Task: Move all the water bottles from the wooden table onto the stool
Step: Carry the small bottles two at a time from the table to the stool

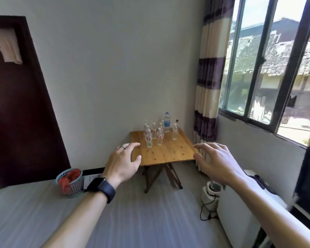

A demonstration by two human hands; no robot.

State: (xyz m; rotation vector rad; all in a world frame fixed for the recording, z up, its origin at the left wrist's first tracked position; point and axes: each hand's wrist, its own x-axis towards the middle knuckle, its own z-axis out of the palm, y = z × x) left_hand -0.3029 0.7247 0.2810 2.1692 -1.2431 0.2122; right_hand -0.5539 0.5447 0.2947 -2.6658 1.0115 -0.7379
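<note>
Your left hand (123, 158), a watch (101, 187) on its wrist, hovers with fingers spread wide, empty. The water bottles (157, 135) stand clustered at the far side of the wooden desk (168, 153) — well apart from both hands. Your right hand (217, 161) is spread wide too, empty.

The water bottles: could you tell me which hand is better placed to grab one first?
Left, probably: the left hand hovers open nearer the water bottles, clustered towards its side.

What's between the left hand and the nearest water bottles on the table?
Nothing: in the head view, only bare wood of the wooden table shows between the left hand and the water bottles.
</note>
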